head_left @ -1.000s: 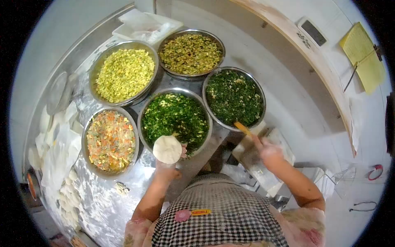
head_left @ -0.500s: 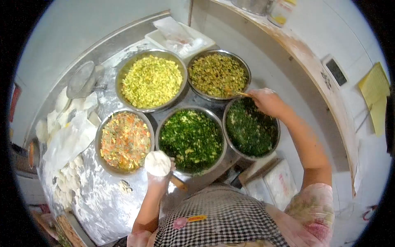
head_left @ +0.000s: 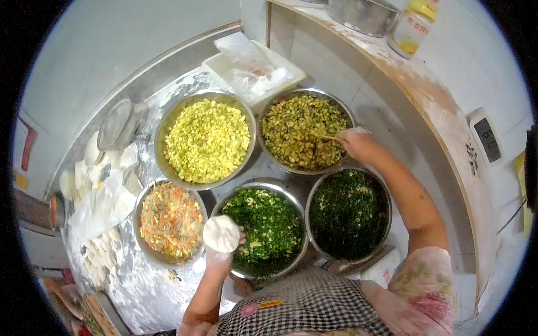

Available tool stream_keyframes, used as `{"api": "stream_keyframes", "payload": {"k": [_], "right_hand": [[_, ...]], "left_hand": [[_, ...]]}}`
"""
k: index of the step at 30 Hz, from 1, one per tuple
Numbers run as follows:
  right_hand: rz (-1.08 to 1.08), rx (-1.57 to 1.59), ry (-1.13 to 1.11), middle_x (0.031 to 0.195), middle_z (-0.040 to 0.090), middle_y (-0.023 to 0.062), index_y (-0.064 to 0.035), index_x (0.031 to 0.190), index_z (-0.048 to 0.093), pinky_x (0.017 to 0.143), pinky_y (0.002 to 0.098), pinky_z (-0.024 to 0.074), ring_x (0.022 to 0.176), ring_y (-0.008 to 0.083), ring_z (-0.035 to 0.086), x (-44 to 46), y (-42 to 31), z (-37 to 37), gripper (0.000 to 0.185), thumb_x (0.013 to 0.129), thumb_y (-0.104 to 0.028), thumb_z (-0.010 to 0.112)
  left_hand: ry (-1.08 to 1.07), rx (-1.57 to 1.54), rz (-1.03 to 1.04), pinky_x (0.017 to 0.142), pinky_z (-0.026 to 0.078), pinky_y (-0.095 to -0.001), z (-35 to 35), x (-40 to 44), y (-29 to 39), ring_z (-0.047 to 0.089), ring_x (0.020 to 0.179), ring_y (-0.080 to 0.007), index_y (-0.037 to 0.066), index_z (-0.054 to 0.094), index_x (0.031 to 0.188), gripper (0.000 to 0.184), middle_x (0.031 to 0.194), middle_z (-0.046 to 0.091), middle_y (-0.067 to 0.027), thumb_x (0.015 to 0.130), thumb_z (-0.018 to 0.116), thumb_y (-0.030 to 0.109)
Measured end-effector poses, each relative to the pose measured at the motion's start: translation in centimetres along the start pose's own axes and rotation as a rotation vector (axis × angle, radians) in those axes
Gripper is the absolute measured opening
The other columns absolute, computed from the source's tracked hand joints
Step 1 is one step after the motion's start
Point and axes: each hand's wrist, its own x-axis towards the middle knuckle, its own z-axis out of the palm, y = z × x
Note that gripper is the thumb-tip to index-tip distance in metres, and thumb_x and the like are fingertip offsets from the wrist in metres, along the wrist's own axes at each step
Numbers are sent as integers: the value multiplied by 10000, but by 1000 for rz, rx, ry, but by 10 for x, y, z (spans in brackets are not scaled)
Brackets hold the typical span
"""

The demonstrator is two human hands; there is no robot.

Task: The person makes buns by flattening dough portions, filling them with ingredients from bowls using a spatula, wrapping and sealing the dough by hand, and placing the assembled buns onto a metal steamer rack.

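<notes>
Head view: stick (head_left: 328, 137) in R hand (head_left: 358, 144) lies nearly crosswise, long axis running L–R; far end points L, into the brown-green filling (head_left: 297, 120) of the upper R bowl (head_left: 346, 110), tip hard to see. Dough round (head_left: 221, 234) is a flat disc, broad face up, no long axis; it sits over the gap btwn the carrot-flecked bowl (head_left: 138, 235) & the leafy-green bowl (head_left: 305, 227).

Materials: stick thin, yellowish, wood-looking; dough white, soft, floury. Bowls round, shiny metal, w/ chopped, moist-looking fillings. Counter (head_left: 143, 288) metal, streaked w/ flour; small dough lumps (head_left: 101, 260) at far L.

Hands: L hand (head_left: 220, 260) grasps dough from below, partly hidden by it, fingers curled up at its R edge. R hand closed round stick's near end, just beside bowl's rim.
</notes>
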Motion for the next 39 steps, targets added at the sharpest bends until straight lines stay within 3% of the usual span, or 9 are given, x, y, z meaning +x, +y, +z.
{"api": "stream_keyframes", "payload": {"k": [4,6,8,14,20,26,33,36,39], "right_hand": [[139,338,-145,895,608,204,-59,940,627,741,448,460,833,369,586,0,-43,4,224,827,-147,454],[-128,238,-138,884,606,214,-19,951,620,753,452,460,857,357,590,10,-45,41,224,817,-121,473],[76,221,-77,877,613,212,-44,1008,617,740,458,466,821,361,598,13,-55,59,243,820,-75,467],[289,396,67,966,602,221,-64,1130,579,816,439,447,908,358,580,4,-46,34,308,864,-90,427],[571,400,96,912,602,227,4,1056,578,777,420,457,861,344,590,4,-18,6,262,854,-94,444],[268,401,147,832,592,256,50,903,589,707,466,469,785,391,592,6,-38,46,186,788,-39,473],[86,378,-21,814,591,262,46,1074,550,682,440,481,740,364,592,-19,-64,36,297,824,-24,407],[249,370,-106,846,599,239,-37,1188,527,709,427,481,769,340,603,-32,-51,-3,365,861,-54,364],[384,394,-39,829,582,260,29,1015,567,692,437,466,759,345,608,-22,-34,35,245,862,-64,400]], "left_hand": [[-226,-69,19,600,517,-266,53,56,19,592,706,-157,66,471,1065,213,839,578,-76,904,502,203],[-422,21,118,609,510,-255,78,97,14,578,718,-143,67,466,1042,208,840,559,-63,898,513,210],[-543,84,200,618,502,-245,111,130,14,564,730,-128,67,462,1018,205,842,539,-49,892,525,217],[-347,127,46,627,488,-296,191,188,14,582,739,-167,58,504,949,213,823,560,-56,782,629,96],[-287,773,176,514,447,-332,203,219,5,580,644,-187,43,531,742,57,632,559,-103,764,582,55],[-61,1130,391,714,470,-409,203,215,-22,614,816,-339,-11,463,981,407,808,607,-201,725,697,201],[-135,974,726,680,483,-404,205,190,-15,578,734,-316,19,472,984,251,832,581,-138,783,604,93],[-219,1068,383,700,482,-425,208,200,-3,565,751,-308,6,473,1017,271,885,554,-142,788,593,90],[-261,1089,206,771,486,-417,208,212,-7,557,857,-329,-14,461,1064,361,994,509,-214,762,621,104]]}}
